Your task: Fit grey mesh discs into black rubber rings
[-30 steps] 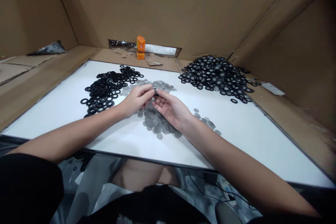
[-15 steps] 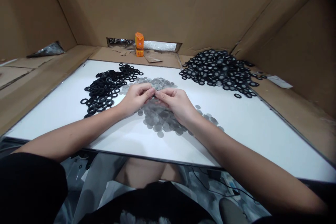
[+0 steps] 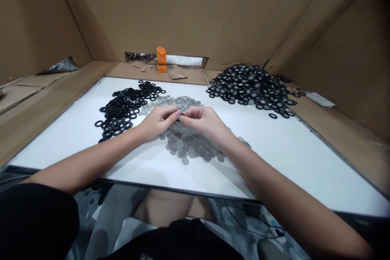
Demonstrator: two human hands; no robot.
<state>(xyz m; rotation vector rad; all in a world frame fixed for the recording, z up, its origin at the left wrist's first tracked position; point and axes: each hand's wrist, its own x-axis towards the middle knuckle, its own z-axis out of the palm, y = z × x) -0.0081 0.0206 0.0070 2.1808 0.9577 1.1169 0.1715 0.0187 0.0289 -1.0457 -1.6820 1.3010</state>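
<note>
My left hand (image 3: 161, 121) and my right hand (image 3: 202, 121) meet over the middle of the white board. Between their pinched fingertips is a black ring (image 3: 181, 115), mostly covered by the fingers; whether a disc sits in it I cannot tell. Beneath and around both hands spreads a loose heap of thin grey translucent discs (image 3: 190, 146). To the left lies a pile of black rings (image 3: 120, 107). At the back right is a larger heap of black rings with grey discs in their centres (image 3: 246, 83).
Cardboard walls (image 3: 189, 12) enclose the white board (image 3: 292, 158) at the back and sides. A small orange box (image 3: 161, 57) stands behind it, before a slot in the cardboard. A white paper slip (image 3: 319, 99) lies at the right edge.
The view has tilted up slightly, so everything sits a little lower. Both hands stay together, and the black ring between the fingertips now shows more clearly.
</note>
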